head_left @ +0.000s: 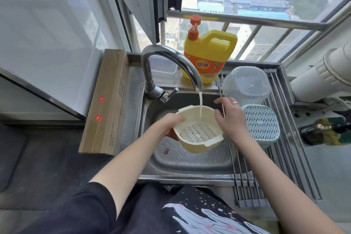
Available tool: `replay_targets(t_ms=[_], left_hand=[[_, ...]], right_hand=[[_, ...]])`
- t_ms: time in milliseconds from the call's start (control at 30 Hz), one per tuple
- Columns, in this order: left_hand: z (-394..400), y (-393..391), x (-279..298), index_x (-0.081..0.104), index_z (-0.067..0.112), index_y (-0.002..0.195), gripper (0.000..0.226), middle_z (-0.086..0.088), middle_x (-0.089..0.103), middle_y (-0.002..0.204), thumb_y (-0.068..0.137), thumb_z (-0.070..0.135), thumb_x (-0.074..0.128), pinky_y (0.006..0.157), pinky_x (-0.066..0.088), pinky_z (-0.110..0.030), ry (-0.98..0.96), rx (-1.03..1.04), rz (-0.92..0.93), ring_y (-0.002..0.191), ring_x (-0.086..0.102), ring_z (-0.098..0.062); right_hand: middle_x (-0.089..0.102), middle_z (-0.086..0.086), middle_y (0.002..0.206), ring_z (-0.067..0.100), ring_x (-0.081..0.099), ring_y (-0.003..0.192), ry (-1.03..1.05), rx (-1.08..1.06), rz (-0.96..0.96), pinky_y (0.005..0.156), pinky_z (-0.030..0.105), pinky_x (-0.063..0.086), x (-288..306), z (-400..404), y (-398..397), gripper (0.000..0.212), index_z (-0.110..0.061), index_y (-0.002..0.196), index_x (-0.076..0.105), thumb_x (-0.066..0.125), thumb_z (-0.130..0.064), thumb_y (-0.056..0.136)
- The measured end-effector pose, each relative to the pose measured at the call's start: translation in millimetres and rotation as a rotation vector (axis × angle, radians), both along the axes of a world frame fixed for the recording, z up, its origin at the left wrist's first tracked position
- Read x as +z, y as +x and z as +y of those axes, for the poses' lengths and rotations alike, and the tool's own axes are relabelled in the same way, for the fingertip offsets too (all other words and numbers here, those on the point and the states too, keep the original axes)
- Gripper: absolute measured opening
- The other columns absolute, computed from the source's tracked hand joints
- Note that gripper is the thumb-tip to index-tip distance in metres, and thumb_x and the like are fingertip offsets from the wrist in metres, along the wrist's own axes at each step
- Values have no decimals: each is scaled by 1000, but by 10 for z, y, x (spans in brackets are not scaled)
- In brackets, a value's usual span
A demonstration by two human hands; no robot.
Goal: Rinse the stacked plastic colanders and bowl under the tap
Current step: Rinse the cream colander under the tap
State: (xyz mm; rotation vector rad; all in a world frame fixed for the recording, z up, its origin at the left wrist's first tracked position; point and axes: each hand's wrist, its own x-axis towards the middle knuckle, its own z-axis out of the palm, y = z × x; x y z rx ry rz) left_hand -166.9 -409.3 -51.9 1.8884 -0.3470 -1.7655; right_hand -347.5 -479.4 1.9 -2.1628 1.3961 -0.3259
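Cream colander [197,129] is held over the sink [190,159], directly under the tap [171,66]; the water stream [200,106] falls into it. Left hand [169,123] grips its rim at 9 o'clock, fingers curled beneath. Right hand [228,118] is at 3 o'clock, fingers spread and relaxed, holding nothing. A blue colander [261,123] and clear bowl [247,83] sit inverted on the rack [281,157], at 3 and 1 o'clock from the cream colander.

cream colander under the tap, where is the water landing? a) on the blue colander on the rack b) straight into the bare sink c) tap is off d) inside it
d: the stream from the tap falls into the cream colander, which the left hand grips by its rim over the sink; the blue colander sits upside down on the rack, dry of the stream.
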Motion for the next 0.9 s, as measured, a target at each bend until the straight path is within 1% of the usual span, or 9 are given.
replay_targets(t_ms=[133,233,367,433,533,667,733,833,900], left_hand=[[-98,-123,183,60,5,107,28,-6,51,68,84,-7,49,48,50,-27,-110,-387,-316,62,59,-24],[-128,-160,263,62,5,108,40,-3,51,68,73,-13,54,38,40,-21,-165,-505,-375,57,51,-17],[32,52,160,63,13,115,47,-10,67,102,73,-8,56,68,45,-25,-166,-258,-500,95,62,-28],[151,145,58,59,11,116,41,-11,64,105,79,-4,53,68,49,-30,-91,-108,-491,96,61,-29],[307,104,-6,46,3,125,37,-12,57,95,89,3,53,56,59,-38,55,117,-61,76,63,-26],[347,-119,-68,38,5,125,36,-24,55,118,93,7,54,75,59,-46,109,298,364,98,64,-40],[304,-198,-78,39,8,125,35,-23,49,131,93,8,55,82,56,-48,84,389,450,109,60,-40],[243,-222,-53,41,8,130,40,-17,51,125,92,0,52,87,52,-49,21,335,331,112,56,-36],[197,-212,-44,43,8,128,41,-14,51,120,91,-7,49,82,53,-46,-47,305,160,108,57,-36]], right_hand=[[43,2,134,28,51,116,18,277,398,87,41,47,-117,-42,229,70,-29,137,34,70,-37,78],[56,8,122,34,60,107,156,278,625,78,39,47,-162,-120,439,66,-29,133,38,67,-49,77],[66,15,103,38,63,96,83,316,500,70,36,43,-171,-143,508,36,-22,121,47,58,-35,90],[67,18,99,40,63,92,-35,195,372,66,38,42,-160,-139,508,27,-19,121,46,47,-22,94],[68,18,96,39,63,88,-129,64,302,61,35,37,-123,-110,511,23,-14,113,53,41,-16,93],[66,7,79,31,60,78,-33,-198,119,58,30,32,-91,-58,437,24,-20,88,69,46,-24,94],[55,-1,62,26,54,68,80,-291,18,51,30,30,-131,-49,335,32,-17,69,62,48,-28,95],[57,4,65,26,54,69,199,-306,-30,55,32,33,-195,-14,163,36,-12,67,59,46,-26,97],[66,11,87,28,60,82,255,-267,-39,63,32,40,-249,4,69,21,-8,94,65,46,-14,93]])
